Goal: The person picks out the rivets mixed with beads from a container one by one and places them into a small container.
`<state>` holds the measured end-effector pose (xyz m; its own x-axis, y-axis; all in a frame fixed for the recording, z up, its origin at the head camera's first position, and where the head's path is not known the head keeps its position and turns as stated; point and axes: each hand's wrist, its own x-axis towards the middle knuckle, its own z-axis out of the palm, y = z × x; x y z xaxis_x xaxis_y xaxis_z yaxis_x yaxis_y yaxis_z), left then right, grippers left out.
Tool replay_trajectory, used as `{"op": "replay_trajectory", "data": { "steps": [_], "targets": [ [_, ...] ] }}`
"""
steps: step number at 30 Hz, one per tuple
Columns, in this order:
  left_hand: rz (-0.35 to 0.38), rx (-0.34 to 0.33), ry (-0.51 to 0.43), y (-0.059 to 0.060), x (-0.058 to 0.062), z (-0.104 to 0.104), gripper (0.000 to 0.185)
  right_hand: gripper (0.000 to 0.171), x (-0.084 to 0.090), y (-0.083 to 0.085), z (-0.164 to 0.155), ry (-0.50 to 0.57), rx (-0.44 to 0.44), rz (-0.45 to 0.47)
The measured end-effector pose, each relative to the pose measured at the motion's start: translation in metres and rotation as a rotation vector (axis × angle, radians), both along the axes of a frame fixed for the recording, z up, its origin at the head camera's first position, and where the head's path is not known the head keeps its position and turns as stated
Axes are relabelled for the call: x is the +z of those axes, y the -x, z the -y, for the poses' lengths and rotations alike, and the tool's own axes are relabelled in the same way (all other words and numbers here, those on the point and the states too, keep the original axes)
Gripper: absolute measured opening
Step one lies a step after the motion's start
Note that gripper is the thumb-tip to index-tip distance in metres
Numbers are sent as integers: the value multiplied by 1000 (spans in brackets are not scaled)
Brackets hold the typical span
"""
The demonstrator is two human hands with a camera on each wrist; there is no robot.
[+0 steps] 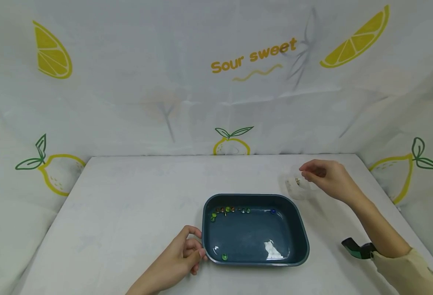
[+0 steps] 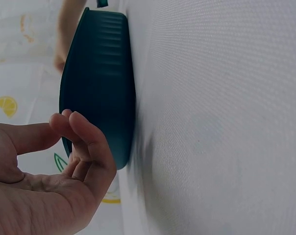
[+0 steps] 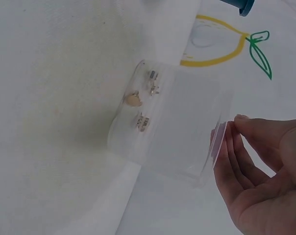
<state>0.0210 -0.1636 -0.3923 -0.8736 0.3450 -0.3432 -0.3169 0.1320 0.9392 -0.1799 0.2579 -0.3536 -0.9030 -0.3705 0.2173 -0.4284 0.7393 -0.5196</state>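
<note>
My left hand (image 1: pixel 181 256) holds the left end of a dark blue tray (image 1: pixel 253 263), thumb and bent fingers at its rim. Several glass marbles (image 1: pixel 228 209) lie in the tray, mostly along its back left corner. A green marble (image 1: pixel 224 257) sits near the front and a blue marble (image 1: pixel 273 211) at the back right. Over a clear plastic container (image 3: pixel 180 117) hovers my right hand (image 1: pixel 328 178). Its fingertips are right at the container's mouth, partly seen through the plastic, and no held thing shows. Small metallic pieces (image 3: pixel 142 122) and a tan round piece (image 3: pixel 134 100) lie at the container's bottom.
Behind the white-covered table (image 1: pixel 120 213) hangs a white cloth (image 1: pixel 135 82) printed with lemons. A dark strap (image 1: pixel 358 248) with a green part sits by the right sleeve (image 1: pixel 404 270). The container stands just beyond the tray's back right corner.
</note>
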Motion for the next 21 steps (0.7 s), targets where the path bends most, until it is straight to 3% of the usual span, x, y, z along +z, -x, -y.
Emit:
{"op": "replay_trajectory", "data": {
  "steps": [14,21],
  "targets": [
    [1,-1,15,1,0,-1,38,15,16,-9,14,73,22,27],
    [3,0,13,0,0,0,38,15,28,-21,32,135,99,46]
  ]
}}
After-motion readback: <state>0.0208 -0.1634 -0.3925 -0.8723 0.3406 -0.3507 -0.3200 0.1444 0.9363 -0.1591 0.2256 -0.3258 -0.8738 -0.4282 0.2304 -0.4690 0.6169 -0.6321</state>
